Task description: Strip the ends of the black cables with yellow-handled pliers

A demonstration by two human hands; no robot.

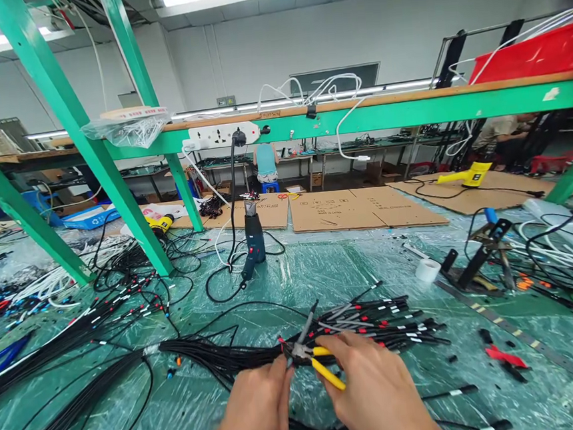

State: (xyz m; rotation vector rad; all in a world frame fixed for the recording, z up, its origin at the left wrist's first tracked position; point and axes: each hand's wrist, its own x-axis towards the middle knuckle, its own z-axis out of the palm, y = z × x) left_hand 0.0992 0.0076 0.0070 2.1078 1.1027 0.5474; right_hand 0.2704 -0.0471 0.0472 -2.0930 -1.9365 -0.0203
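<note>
My right hand (376, 384) is closed around a yellow-handled pair of pliers (315, 358), whose jaws sit at a black wire. My left hand (260, 408) pinches that wire just left of the jaws. Both hands hover over a bundle of black cables (376, 324) with red and white end markers, lying on the green plastic-covered bench (331, 271). The bundle runs off to the left as a long cable run (81, 387).
A dark blue heat gun (255, 241) stands upright beyond the bundle. A white tape roll (428, 269) and black tools (485, 251) lie right. Green frame posts (113, 183) rise on the left. Cardboard sheets (366, 209) lie at the back. A person (266, 163) sits far off.
</note>
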